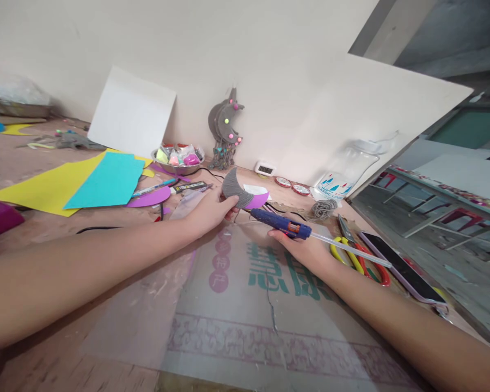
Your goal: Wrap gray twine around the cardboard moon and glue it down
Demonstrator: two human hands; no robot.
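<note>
Near the middle of the view, my left hand (214, 211) holds a grey crescent (236, 188) wrapped in yarn, pinched between thumb and fingers. My right hand (300, 247) is closed around a blue glue gun (281, 222), whose tip points left at the crescent's lower edge. A clear glue stick (347, 246) sticks out of the gun's back end. Beneath both hands lies a translucent printed plastic sheet (228, 332). Just behind the crescent are purple paper pieces (259, 200).
Yellow (36, 188) and cyan (104, 182) sheets lie left, near a bowl of clay (179, 159). A moon ornament (227, 122) leans on the wall. Right are a jar (338, 171), grey yarn (324, 208), scissors (361, 255) and a phone (404, 267).
</note>
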